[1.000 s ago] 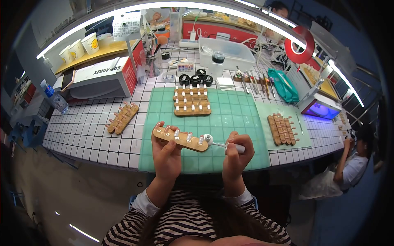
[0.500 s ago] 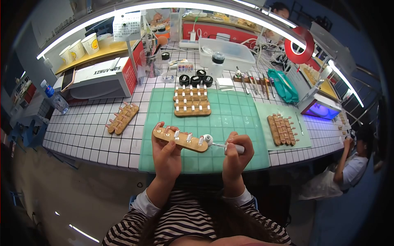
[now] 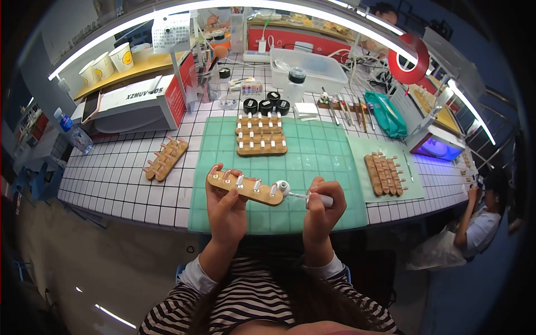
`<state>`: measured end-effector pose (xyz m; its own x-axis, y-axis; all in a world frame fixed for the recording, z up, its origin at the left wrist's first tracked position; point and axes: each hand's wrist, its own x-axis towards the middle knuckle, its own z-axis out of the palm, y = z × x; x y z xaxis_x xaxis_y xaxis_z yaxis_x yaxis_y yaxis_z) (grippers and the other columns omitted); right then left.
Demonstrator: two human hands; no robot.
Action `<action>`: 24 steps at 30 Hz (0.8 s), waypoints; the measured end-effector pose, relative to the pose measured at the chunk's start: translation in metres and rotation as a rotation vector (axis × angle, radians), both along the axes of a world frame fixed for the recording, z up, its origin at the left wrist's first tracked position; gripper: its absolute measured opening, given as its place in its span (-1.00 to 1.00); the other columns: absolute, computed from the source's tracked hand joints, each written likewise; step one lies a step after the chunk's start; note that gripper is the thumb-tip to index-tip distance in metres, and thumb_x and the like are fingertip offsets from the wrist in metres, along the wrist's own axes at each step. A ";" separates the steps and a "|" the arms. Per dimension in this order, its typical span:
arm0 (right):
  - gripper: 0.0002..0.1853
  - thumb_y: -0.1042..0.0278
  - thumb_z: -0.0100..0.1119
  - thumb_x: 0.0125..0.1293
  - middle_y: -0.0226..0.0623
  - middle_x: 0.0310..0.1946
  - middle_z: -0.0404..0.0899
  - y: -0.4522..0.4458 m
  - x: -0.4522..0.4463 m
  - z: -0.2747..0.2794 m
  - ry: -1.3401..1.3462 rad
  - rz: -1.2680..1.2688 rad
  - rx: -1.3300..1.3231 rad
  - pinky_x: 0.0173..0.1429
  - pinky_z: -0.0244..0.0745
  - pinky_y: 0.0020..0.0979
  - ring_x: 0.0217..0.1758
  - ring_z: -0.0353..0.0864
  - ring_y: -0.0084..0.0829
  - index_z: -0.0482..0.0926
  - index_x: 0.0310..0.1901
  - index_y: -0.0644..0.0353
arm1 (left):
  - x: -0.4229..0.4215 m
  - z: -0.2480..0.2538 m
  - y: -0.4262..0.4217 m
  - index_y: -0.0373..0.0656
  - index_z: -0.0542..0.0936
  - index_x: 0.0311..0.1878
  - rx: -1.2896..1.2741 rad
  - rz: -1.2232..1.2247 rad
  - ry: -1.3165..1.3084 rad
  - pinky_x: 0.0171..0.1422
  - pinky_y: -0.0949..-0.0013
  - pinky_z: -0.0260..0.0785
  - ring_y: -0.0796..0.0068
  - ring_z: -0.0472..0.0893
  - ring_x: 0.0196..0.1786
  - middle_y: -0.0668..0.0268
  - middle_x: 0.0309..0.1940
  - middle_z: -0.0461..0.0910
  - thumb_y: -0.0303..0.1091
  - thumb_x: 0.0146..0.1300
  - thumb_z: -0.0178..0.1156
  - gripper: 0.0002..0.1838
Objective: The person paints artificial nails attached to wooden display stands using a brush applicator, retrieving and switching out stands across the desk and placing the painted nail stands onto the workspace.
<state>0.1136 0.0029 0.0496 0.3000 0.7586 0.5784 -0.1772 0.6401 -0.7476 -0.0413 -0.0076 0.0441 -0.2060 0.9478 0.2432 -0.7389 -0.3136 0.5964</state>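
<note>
My left hand (image 3: pixel 226 215) grips a wooden strip (image 3: pixel 248 194) that carries several nail tips on small posts, some of them white. A small white bottle (image 3: pixel 283 187) is at the strip's right end, its open mouth facing up. Between its fingers my right hand (image 3: pixel 321 209) pinches a white brush cap (image 3: pixel 320 200), whose thin brush points left and reaches the bottle's side. Both hands are over the green mat (image 3: pixel 335 162). Farther back on the mat lie wooden strips (image 3: pixel 262 149) with white nail tips.
More wooden strips lie left (image 3: pixel 166 160) and right (image 3: pixel 384 176). Black jars (image 3: pixel 266 105), a clear plastic bin (image 3: pixel 318 72), brushes (image 3: pixel 352 111) and a teal packet (image 3: pixel 386 115) stand or lie behind. A water bottle (image 3: pixel 73 133) is at left; another person (image 3: pixel 480 229) sits at right.
The camera view has shifted very slightly. Both hands keep the same hold, with the strip, bottle and brush nearly unmoved.
</note>
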 end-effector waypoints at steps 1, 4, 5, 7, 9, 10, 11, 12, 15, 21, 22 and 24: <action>-0.90 0.67 -0.06 -0.14 -0.41 -0.66 0.26 0.000 0.000 0.000 0.000 0.000 0.008 -0.51 0.02 -0.58 -0.57 0.14 -0.64 0.35 -0.51 0.29 | 0.000 0.000 0.000 -0.15 0.07 0.20 -0.002 -0.001 0.001 0.15 0.18 0.27 0.23 0.44 -0.03 0.18 -0.11 0.30 -0.50 0.05 0.04 -0.39; -0.89 0.68 -0.06 -0.13 -0.42 -0.66 0.25 0.000 0.001 0.000 -0.007 0.006 0.005 -0.52 0.01 -0.58 -0.57 0.14 -0.64 0.35 -0.51 0.29 | 0.000 0.000 0.000 -0.15 0.07 0.19 -0.006 -0.001 0.003 0.15 0.18 0.28 0.23 0.44 -0.03 0.19 -0.11 0.29 -0.49 0.05 0.04 -0.39; -0.89 0.68 -0.06 -0.13 -0.42 -0.66 0.25 0.000 0.001 0.000 -0.006 0.005 0.004 -0.52 0.01 -0.58 -0.57 0.14 -0.64 0.35 -0.51 0.29 | 0.000 0.000 0.000 -0.15 0.07 0.19 0.001 -0.003 0.004 0.15 0.18 0.27 0.23 0.44 -0.03 0.19 -0.11 0.29 -0.49 0.05 0.05 -0.39; -0.89 0.68 -0.06 -0.13 -0.42 -0.66 0.25 -0.001 0.001 0.000 -0.004 0.010 -0.002 -0.52 0.00 -0.58 -0.57 0.13 -0.65 0.35 -0.50 0.29 | 0.000 0.001 0.000 -0.15 0.07 0.19 0.007 -0.005 0.006 0.15 0.18 0.27 0.23 0.44 -0.03 0.19 -0.11 0.29 -0.49 0.05 0.05 -0.39; -0.89 0.68 -0.06 -0.13 -0.42 -0.66 0.25 -0.001 0.001 0.001 -0.004 0.015 -0.003 -0.52 0.00 -0.58 -0.57 0.13 -0.65 0.35 -0.50 0.29 | 0.001 0.002 0.000 -0.15 0.08 0.19 -0.001 -0.005 0.008 0.16 0.18 0.27 0.24 0.43 -0.02 0.19 -0.11 0.29 -0.48 0.05 0.06 -0.39; -0.89 0.68 -0.06 -0.13 -0.42 -0.66 0.25 -0.001 0.001 0.001 -0.005 0.020 -0.002 -0.52 0.00 -0.58 -0.57 0.13 -0.65 0.35 -0.50 0.29 | 0.001 0.002 0.000 -0.15 0.08 0.19 -0.002 -0.005 0.008 0.16 0.18 0.27 0.24 0.43 -0.02 0.19 -0.11 0.29 -0.48 0.05 0.06 -0.39; -0.89 0.68 -0.06 -0.13 -0.42 -0.66 0.25 -0.001 0.001 0.002 -0.005 0.020 -0.001 -0.52 0.00 -0.58 -0.57 0.13 -0.65 0.35 -0.50 0.29 | 0.001 0.002 0.000 -0.14 0.08 0.19 -0.001 -0.005 0.007 0.16 0.18 0.26 0.24 0.43 -0.02 0.19 -0.11 0.29 -0.48 0.05 0.06 -0.39; -0.89 0.68 -0.06 -0.13 -0.42 -0.66 0.24 -0.001 0.001 0.002 -0.007 0.017 -0.001 -0.52 0.00 -0.58 -0.57 0.13 -0.65 0.35 -0.50 0.29 | 0.001 0.002 0.000 -0.14 0.08 0.19 -0.001 -0.004 0.005 0.17 0.18 0.26 0.24 0.42 -0.02 0.19 -0.11 0.29 -0.49 0.05 0.05 -0.39; -0.89 0.68 -0.06 -0.13 -0.43 -0.66 0.24 -0.001 0.000 0.002 -0.012 0.010 0.000 -0.52 0.00 -0.58 -0.58 0.13 -0.65 0.35 -0.50 0.29 | 0.000 0.001 0.000 -0.14 0.08 0.19 -0.003 -0.008 0.003 0.17 0.18 0.26 0.24 0.43 -0.02 0.19 -0.11 0.29 -0.49 0.05 0.05 -0.39; -0.88 0.69 -0.06 -0.14 -0.41 -0.65 0.25 -0.001 0.001 0.001 -0.006 0.010 0.006 -0.52 0.00 -0.58 -0.58 0.13 -0.65 0.35 -0.50 0.28 | 0.000 0.000 0.000 -0.13 0.08 0.19 0.005 -0.006 0.000 0.17 0.18 0.27 0.23 0.43 -0.01 0.19 -0.09 0.29 -0.49 0.07 0.04 -0.41; -0.88 0.70 -0.07 -0.14 -0.41 -0.65 0.25 -0.001 0.001 0.001 0.005 0.011 0.001 -0.52 -0.01 -0.58 -0.58 0.12 -0.65 0.35 -0.50 0.28 | 0.000 0.000 -0.001 -0.13 0.08 0.19 0.001 -0.006 0.001 0.17 0.18 0.27 0.23 0.43 -0.01 0.19 -0.09 0.29 -0.49 0.07 0.04 -0.41; -0.88 0.69 -0.04 -0.12 -0.39 -0.62 0.28 -0.001 0.003 0.000 0.006 -0.033 -0.002 -0.51 0.04 -0.59 -0.56 0.17 -0.65 0.36 -0.48 0.29 | 0.000 -0.001 -0.001 -0.13 0.07 0.19 -0.006 0.022 -0.017 0.17 0.19 0.28 0.25 0.43 0.00 0.19 -0.08 0.29 -0.49 0.10 0.03 -0.42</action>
<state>0.1167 0.0017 0.0492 0.3283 0.7492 0.5753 -0.1602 0.6444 -0.7477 -0.0409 -0.0088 0.0436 -0.2307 0.9445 0.2341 -0.7416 -0.3264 0.5860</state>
